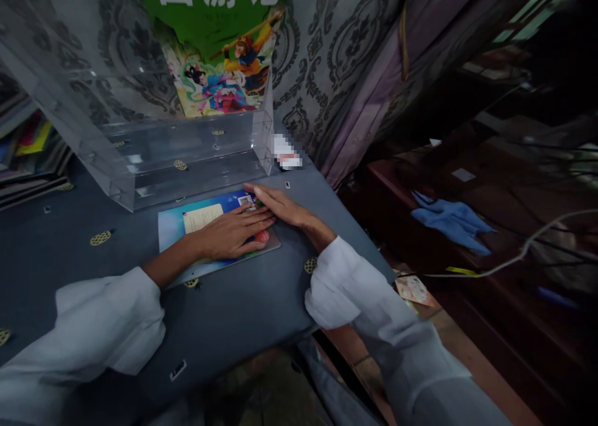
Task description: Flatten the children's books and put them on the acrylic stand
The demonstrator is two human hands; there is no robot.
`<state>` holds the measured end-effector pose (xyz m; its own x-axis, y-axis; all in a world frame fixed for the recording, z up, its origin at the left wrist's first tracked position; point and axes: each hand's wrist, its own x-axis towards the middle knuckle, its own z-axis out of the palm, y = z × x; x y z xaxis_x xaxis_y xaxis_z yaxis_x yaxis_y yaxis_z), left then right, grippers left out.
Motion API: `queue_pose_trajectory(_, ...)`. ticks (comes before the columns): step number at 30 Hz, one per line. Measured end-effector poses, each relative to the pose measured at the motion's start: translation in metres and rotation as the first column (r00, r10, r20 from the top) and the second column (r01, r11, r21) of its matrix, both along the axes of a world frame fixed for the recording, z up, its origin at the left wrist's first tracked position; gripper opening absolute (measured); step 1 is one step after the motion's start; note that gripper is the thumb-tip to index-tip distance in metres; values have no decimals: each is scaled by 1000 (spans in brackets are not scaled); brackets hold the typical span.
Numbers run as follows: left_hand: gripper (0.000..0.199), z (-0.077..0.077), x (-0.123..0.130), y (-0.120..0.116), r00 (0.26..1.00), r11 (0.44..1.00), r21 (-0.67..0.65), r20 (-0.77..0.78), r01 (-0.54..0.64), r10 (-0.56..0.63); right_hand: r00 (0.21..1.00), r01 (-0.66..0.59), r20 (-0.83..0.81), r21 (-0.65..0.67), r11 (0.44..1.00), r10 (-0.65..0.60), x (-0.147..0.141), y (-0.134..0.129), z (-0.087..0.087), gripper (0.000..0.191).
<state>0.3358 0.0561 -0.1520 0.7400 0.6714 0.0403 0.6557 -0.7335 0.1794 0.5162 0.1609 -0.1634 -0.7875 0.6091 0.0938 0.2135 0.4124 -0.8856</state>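
A thin book [170,227] with a blue cover, a pale text panel and a barcode lies flat on the dark table. My left hand [233,231] rests palm down across it, fingers stretched out toward its right part. At the book's right end is my right hand [280,207], laid flat with fingers extended and touching the fingertips of the left. The two hands cover part of the cover. Just behind the book stands a clear acrylic rack [196,158] holding an upright green book [219,52] with a painted picture and large white Chinese characters.
Stacked books [32,146] sit at the table's left. A small blurred white item [286,152] lies right of the rack. The table's [252,307] right edge drops toward a dark red surface with a blue cloth [451,220] and a pale cable [527,245]. Patterned curtain hangs behind.
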Motion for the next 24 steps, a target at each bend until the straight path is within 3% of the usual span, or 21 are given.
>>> queue_pose_trajectory(4,59,1,5,-11,995,994,-48,-1,97,-97,1000,-8,2,20,1000,8,1,-1,0,72)
queue_pose_trajectory(11,51,-2,9,-19,993,992,-34,10,119,-119,999,-31,34,115,993,28,0,-5,-5,75)
queue_pose_trajectory(18,47,-3,17,-29,999,999,-5,25,48,-48,995,-49,98,322,945,19,-5,-11,-12,71)
queue_pose_trajectory(24,51,-3,24,-40,999,999,39,51,-21,19,988,-56,153,384,921,-3,-6,-17,-13,70)
